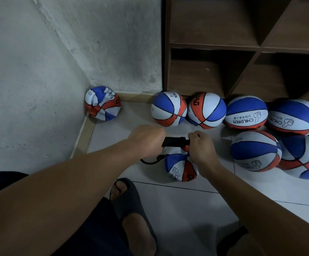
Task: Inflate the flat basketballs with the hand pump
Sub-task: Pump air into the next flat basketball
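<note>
On the floor by the corner, both hands work the black pump (176, 141) over a flat ball (180, 167); the left hand (147, 140) curls round one end, the right hand (201, 146) round the other. Its hose (151, 160) loops to the ball, apparently feeding the valve; inflated balls (246, 112) lie apart beside the shelf (242, 47), likely sorted as done.

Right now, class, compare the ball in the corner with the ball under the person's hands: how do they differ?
The corner ball lies untouched against the wall, crumpled with deep dents; the ball under the hands is also collapsed, but the pump sits over it, held by the left hand and right hand, its hose curling beside it. Both are blue, white and orange.
</note>
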Action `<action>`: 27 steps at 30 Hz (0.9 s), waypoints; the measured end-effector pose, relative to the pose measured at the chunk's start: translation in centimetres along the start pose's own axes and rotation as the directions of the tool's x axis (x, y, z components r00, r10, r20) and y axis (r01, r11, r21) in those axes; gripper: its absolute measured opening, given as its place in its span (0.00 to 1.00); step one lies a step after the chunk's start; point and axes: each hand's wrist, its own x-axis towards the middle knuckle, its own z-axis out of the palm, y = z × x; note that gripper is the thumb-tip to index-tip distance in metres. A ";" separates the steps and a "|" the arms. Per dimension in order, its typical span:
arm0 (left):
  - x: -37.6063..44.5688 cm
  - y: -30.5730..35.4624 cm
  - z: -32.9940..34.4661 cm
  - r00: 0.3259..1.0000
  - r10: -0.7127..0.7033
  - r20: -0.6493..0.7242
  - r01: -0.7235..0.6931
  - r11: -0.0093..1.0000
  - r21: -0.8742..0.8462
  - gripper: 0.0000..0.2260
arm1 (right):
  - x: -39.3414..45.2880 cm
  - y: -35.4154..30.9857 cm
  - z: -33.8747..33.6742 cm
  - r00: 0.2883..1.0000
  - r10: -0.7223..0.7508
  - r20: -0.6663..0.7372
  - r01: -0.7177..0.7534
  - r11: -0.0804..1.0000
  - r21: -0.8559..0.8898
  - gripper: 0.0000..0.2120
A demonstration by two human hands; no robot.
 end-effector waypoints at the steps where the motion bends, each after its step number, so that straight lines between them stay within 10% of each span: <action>1: 0.1 0.0 0.2 1.000 0.009 -0.001 -0.009 1.000 0.003 0.08 | -0.2 0.1 0.1 1.000 -0.012 0.000 0.012 1.000 -0.001 0.12; 17: 0.6 -3.6 -0.6 0.996 -0.071 -0.057 0.066 0.995 -0.074 0.16 | 3.9 -1.2 -9.0 0.998 0.067 0.024 -0.066 0.998 -0.016 0.10; 27: 0.7 -0.6 0.5 1.000 -0.017 -0.001 0.017 0.999 -0.033 0.10 | 0.6 -0.5 -1.5 0.992 -0.006 -0.122 0.005 1.000 -0.004 0.14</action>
